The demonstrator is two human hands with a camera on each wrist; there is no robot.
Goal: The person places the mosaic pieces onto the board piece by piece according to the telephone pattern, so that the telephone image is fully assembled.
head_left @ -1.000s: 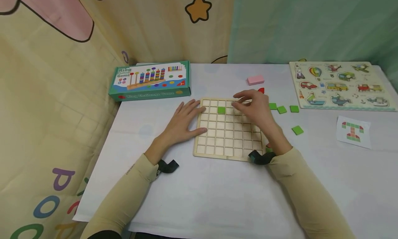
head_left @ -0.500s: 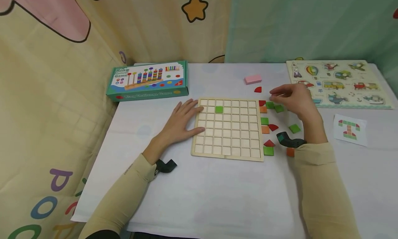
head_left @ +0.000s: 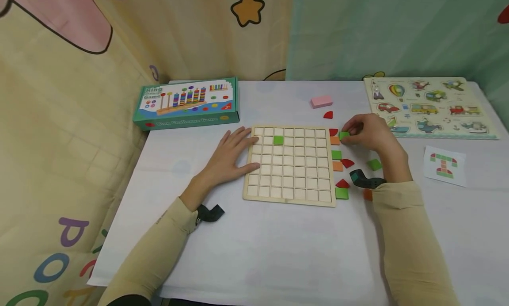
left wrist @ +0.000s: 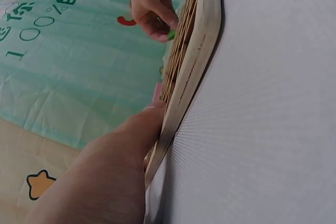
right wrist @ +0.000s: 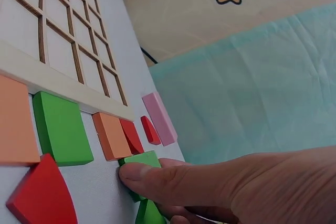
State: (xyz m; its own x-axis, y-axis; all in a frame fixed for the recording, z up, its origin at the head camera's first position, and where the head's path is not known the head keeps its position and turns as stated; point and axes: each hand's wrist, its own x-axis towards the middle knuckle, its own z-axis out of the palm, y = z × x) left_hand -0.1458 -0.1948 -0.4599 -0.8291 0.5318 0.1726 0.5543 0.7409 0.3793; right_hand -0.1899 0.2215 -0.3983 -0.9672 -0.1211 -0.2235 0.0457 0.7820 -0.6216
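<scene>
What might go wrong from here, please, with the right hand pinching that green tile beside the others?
The right hand could nudge neighbouring pieces, since the pinched green tile sits close beside an orange tile.
The right sleeve might brush another orange tile, which it partly covers in the head view.
If the left hand, resting at the left edge of the grid board, pushed rightward, the loose pieces along the opposite edge might shift.

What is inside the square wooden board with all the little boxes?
One square green tile sits inside the wooden board, in the second row from the back. The left hand covers bits of the left column; anything under there is hidden.
</scene>
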